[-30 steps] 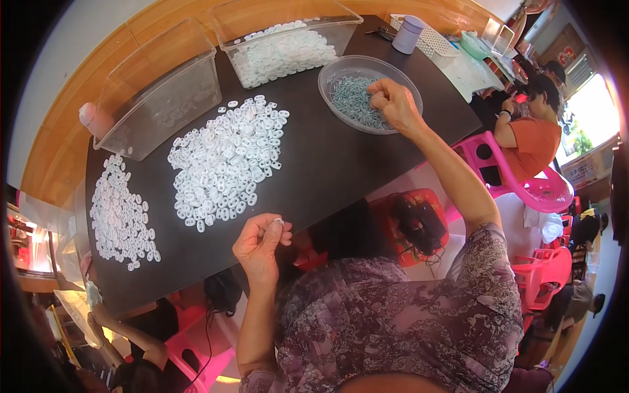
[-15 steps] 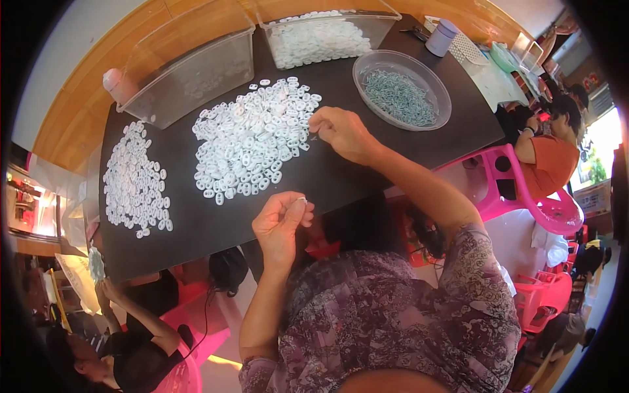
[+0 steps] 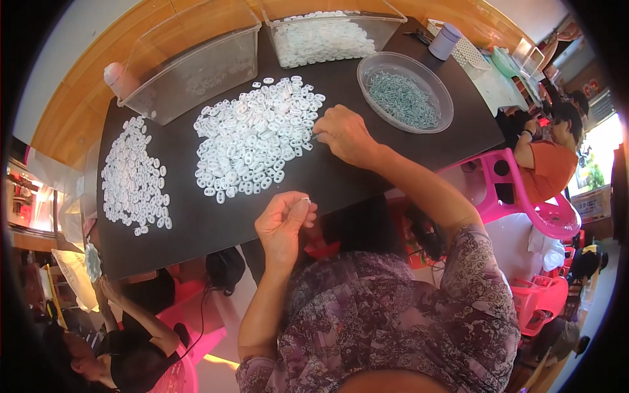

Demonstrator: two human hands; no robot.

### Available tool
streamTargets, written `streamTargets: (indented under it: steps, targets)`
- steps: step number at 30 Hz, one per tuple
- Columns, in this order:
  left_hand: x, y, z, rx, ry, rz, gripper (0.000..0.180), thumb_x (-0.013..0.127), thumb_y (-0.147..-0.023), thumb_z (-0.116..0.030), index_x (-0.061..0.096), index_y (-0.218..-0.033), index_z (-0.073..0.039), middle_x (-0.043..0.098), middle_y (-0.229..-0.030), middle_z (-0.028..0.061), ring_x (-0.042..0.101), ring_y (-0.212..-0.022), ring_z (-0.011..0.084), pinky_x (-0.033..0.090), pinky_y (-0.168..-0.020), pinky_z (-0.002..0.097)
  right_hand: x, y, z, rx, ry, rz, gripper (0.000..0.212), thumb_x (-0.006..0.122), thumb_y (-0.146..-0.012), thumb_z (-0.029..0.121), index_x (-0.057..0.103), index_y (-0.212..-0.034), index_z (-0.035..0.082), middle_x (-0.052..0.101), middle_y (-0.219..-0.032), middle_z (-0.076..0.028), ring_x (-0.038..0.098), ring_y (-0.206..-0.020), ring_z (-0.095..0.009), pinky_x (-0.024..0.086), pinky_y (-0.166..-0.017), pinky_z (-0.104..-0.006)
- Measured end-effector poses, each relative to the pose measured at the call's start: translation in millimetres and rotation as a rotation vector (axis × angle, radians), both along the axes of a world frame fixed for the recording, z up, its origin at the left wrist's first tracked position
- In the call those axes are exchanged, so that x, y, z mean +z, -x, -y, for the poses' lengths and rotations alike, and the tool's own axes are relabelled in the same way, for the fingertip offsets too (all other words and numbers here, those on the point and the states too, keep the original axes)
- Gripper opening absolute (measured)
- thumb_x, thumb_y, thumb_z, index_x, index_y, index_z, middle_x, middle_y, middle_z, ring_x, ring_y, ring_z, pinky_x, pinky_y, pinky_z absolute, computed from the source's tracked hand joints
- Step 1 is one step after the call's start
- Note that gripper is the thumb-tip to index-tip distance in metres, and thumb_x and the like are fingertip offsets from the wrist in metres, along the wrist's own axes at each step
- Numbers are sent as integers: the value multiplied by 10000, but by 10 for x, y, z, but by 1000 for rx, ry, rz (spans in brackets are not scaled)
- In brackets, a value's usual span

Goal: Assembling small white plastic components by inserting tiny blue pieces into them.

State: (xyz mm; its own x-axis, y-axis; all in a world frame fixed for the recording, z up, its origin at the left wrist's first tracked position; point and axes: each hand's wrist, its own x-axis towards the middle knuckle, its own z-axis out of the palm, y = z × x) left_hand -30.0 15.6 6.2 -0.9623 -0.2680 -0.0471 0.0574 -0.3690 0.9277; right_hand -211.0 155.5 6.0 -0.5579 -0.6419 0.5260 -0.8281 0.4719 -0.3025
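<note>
Low in front of me, my left hand [image 3: 283, 223] is closed, with a small white plastic piece [image 3: 304, 200] pinched between thumb and forefinger; most of the piece is hidden. My right hand [image 3: 348, 136] rests at the right edge of a large heap of white oval two-holed plastic pieces [image 3: 252, 141]. Its fingertips are pinched together on a small grey screw [image 3: 316, 136] at the table surface. A round clear bowl [image 3: 445, 118] at the far right holds many grey-green screws [image 3: 403, 98].
A second heap of white pieces [image 3: 134, 183] lies on the left of the dark table [image 3: 196, 239]. Two clear bins [image 3: 190, 85] stand at the back, one filled with white pieces [image 3: 327, 42]. A lidded cup [image 3: 445, 40] stands back right. Another person's arm [image 3: 141, 314] is at lower left.
My right hand has lowered slightly and its fingertips have closed on the small screw beside the heap. My left hand keeps its pinch on the white piece.
</note>
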Motion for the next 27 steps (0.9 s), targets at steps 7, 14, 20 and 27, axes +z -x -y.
streamTargets:
  steps: [7, 14, 20, 27]
  targets:
    - [14, 5, 4, 4, -4, 9, 126, 616, -855, -74, 609, -917, 36, 642, -766, 116, 572, -600, 123, 472, -553, 228, 0, 37, 35, 41, -46, 37, 50, 587, -718, 45, 551, -684, 52, 554, -709, -91, 528, -735, -290, 427, -645, -394]
    - [68, 25, 19, 30, -41, 32, 124, 618, -851, -71, 611, -912, 37, 641, -763, 112, 567, -592, 123, 458, -531, 225, 117, -115, 5, 44, 53, 368, 56, 597, -725, 67, 570, -696, 27, 576, -668, -97, 569, -658, -248, 448, -609, -341]
    - [137, 123, 59, 121, 3, 14, 133, 602, -855, -66, 620, -955, 19, 621, -731, 69, 534, -577, 88, 424, -515, 199, 281, -342, 20, 84, 193, 921, 117, 636, -782, 97, 625, -814, -15, 610, -741, -23, 545, -712, -68, 442, -658, -225]
    - [212, 302, 107, 121, 321, 69, 152, 582, -845, -38, 648, -978, -4, 579, -687, -3, 490, -597, 38, 386, -531, 177, 351, -442, 123, 162, 218, 1116, 128, 632, -779, 106, 633, -819, -16, 611, -762, -8, 540, -719, -62, 435, -657, -219]
